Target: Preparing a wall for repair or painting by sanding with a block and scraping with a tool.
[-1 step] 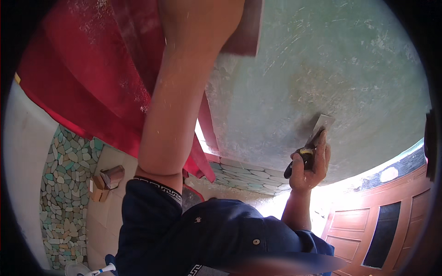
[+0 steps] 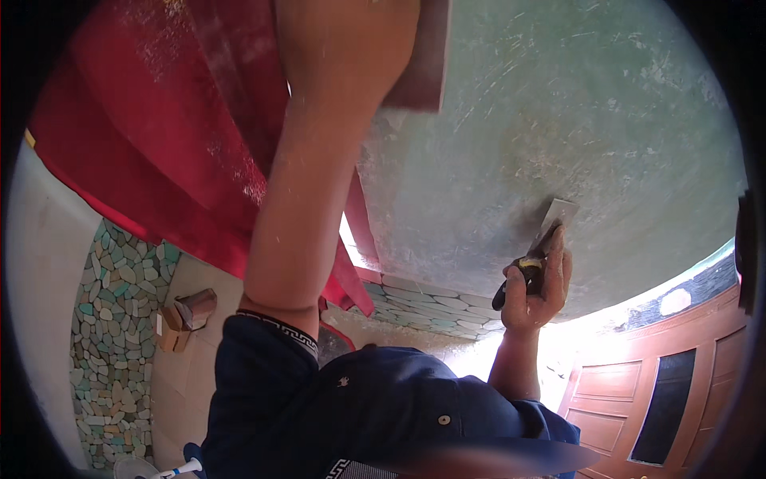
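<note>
Right hand (image 2: 537, 289) is seen at about four o'clock in the view, clenched around the dark handle of a putty knife (image 2: 541, 243); the forefinger is stretched along the tool's back toward one o'clock. From the fist the metal blade runs up and to the right, and its flat end is laid against the greenish plastered surface (image 2: 558, 104) that fills the upper right of the picture. A darker smear is seen on the plaster just left of the blade. The left hand (image 2: 375, 32) is raised at twelve o'clock, largely cut off by the upper edge, so whether it is open or clenched cannot be told; a flat reddish board (image 2: 423, 64) is seen beside it, against the plaster. The forearm descends to a dark blue sleeve (image 2: 263, 375) at six o'clock. A red cloth (image 2: 152, 136) is hung at ten o'clock. Compared with the earlier picture, the knife and right hand are found in the same place, while the left forearm has been shifted slightly rightward and the board's lower edge has moved a little.
</note>
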Available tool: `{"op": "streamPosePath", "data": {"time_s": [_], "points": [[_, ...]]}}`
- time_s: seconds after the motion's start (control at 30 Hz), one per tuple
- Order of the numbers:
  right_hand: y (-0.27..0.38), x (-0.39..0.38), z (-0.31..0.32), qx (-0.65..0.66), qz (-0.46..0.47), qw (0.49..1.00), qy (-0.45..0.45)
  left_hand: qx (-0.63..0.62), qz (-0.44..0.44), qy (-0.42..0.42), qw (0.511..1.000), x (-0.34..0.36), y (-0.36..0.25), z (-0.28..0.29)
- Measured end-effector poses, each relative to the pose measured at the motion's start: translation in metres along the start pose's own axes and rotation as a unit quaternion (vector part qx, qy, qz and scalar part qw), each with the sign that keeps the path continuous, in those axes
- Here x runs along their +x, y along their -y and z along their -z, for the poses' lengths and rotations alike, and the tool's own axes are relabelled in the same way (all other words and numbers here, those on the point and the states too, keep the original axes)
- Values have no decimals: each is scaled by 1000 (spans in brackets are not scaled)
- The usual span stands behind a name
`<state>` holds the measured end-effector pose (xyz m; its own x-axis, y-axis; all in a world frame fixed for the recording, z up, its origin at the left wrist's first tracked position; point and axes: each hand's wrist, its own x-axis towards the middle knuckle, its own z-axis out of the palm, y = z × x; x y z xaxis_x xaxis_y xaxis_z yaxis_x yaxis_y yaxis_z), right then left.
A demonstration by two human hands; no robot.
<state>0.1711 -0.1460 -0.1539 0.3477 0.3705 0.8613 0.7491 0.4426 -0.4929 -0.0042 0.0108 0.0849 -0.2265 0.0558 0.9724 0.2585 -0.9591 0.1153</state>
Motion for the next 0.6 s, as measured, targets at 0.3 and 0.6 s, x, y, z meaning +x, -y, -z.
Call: {"op": "streamPosePath", "data": {"time_s": [0.3,0.6], "points": [[1,4,1,1,34,999,12,177,135,116,968,-230,24,63],[5,-2,2,-18,35,999,35,195,157,187,950,-312,30,103]]}}
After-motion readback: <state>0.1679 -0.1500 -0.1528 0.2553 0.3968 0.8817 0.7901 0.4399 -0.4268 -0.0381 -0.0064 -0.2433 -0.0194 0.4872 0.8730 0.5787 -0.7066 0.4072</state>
